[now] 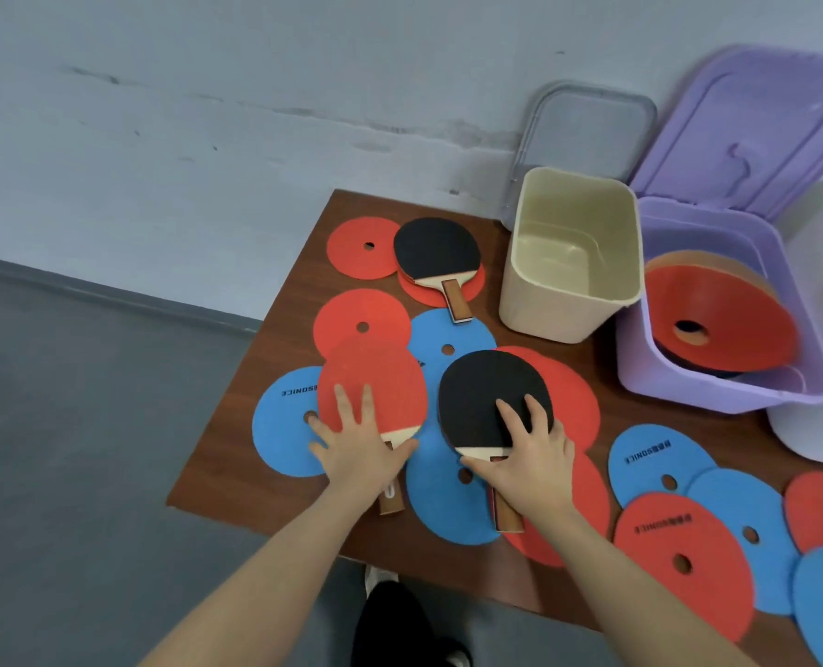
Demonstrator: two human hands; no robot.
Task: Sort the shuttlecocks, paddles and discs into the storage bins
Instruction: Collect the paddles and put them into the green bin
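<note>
From above, the left hand (359,442) lies with fingers spread flat on the red-faced paddle (370,385), and the right hand (527,450) has fingers splayed on the black-faced paddle (491,397) with its thumb at the blade's base, though I cannot tell whether it has closed a grasp. Both paddles lie on red and blue discs (448,498) on the brown table (217,474), near the empty cream bin (568,305). They look stiff and light, rubber faces grippy, so I'd take each by its wooden handle.
</note>
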